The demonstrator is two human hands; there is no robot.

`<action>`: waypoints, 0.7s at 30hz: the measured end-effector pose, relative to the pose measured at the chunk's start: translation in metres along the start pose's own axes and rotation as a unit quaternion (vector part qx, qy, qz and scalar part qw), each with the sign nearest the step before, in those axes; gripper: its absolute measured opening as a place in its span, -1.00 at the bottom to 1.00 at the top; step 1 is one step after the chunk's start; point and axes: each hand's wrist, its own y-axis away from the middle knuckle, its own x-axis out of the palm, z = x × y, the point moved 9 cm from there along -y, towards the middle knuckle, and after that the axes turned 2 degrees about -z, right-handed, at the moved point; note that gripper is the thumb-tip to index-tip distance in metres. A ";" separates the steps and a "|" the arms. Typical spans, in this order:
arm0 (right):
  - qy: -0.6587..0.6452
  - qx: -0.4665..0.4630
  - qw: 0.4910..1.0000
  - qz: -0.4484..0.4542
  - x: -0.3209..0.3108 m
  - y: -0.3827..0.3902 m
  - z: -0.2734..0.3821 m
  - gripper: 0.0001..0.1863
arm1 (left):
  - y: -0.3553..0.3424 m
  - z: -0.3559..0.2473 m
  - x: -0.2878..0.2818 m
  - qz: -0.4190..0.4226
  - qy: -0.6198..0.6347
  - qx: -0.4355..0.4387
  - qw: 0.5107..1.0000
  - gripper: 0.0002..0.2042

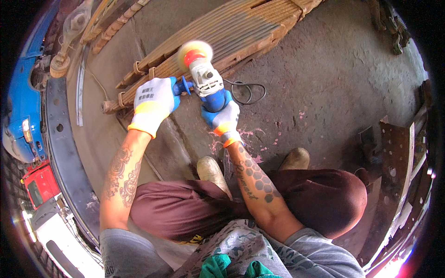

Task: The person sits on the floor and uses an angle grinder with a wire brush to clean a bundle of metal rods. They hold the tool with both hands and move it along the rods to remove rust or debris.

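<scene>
An angle grinder (206, 79) with a grey head, blue body and round pale disc (194, 52) is held out in front of me. My right hand (222, 115), in a grey and blue work glove with an orange cuff, is wrapped round its blue body. With the same kind of glove, my left hand (156, 99) grips the blue side handle (182, 86). The disc, blurred as if spinning, overlaps the rusty leaf-spring stack (222, 34); whether it touches I cannot tell. Part of the stack shows lighter, greyer metal.
A black cord (250, 94) loops on the concrete floor (324, 88) right of the grinder. My shoes (211, 172) stand near pink marks on the floor. Perforated metal plates (394, 171) lie at the right. A dark metal beam (65, 134) and a blue vehicle (21, 102) are at the left.
</scene>
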 end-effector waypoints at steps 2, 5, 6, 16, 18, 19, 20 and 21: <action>0.016 0.020 0.999 0.027 0.009 0.005 -0.002 -0.48 | 0.006 0.009 0.008 0.012 -0.001 -0.016 1.000 -0.73; 0.019 0.033 0.998 0.058 0.023 0.013 -0.003 -0.47 | 0.015 0.025 0.016 0.022 -0.003 -0.037 0.999 -0.56; 0.011 0.032 0.998 0.056 0.026 0.016 -0.002 -0.47 | 0.016 0.029 0.017 0.026 -0.008 -0.042 0.999 -0.57; -0.022 0.028 0.999 0.016 0.020 0.013 -0.007 -0.45 | 0.008 0.011 0.006 0.015 -0.016 -0.016 1.000 -0.76; -0.025 0.024 0.999 0.006 0.018 0.012 -0.008 -0.44 | 0.007 0.008 0.003 0.014 -0.016 -0.010 1.000 -0.78; -0.022 0.032 0.999 0.008 0.016 0.011 -0.010 -0.44 | 0.007 0.006 0.004 0.014 -0.014 -0.002 1.000 -0.78; -0.019 0.040 0.999 0.009 0.014 0.011 -0.012 -0.44 | 0.007 0.003 0.004 0.014 -0.012 0.005 1.000 -0.78; -0.018 0.041 0.999 0.008 0.013 0.012 -0.013 -0.44 | 0.007 0.002 0.005 0.018 -0.012 0.000 1.000 -0.79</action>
